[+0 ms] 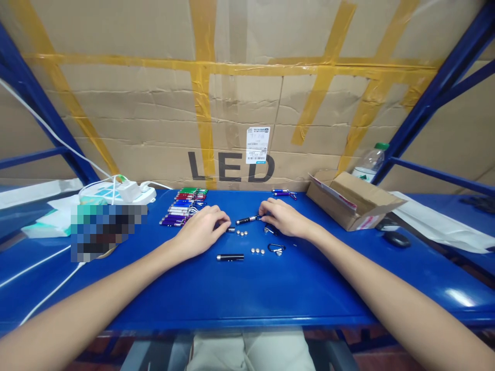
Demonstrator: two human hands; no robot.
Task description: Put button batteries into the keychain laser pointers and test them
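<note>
My left hand [203, 231] is closed, thumb and fingertips together on a short black mini flashlight [231, 230] that lies mostly hidden under them. My right hand [284, 217] pinches the clip end of another black mini flashlight [247, 220], which points left toward my left hand. Several button cells [242, 233] sit just below it, and more button cells [258, 251] lie nearer me. Beside these is a black carabiner clip [276, 248] with small metal parts. A black flashlight tube [230, 257] rests alone closer to the front. Another dark clip [269, 229] shows under my right hand.
Rows of coloured mini flashlights [183, 208] lie at the back left, with two more flashlights [284, 193] at the back. An open cardboard box [348, 201], a black mouse [397, 238] and a plastic bottle [369, 162] are right. A white power strip [143, 195] with cables stands left.
</note>
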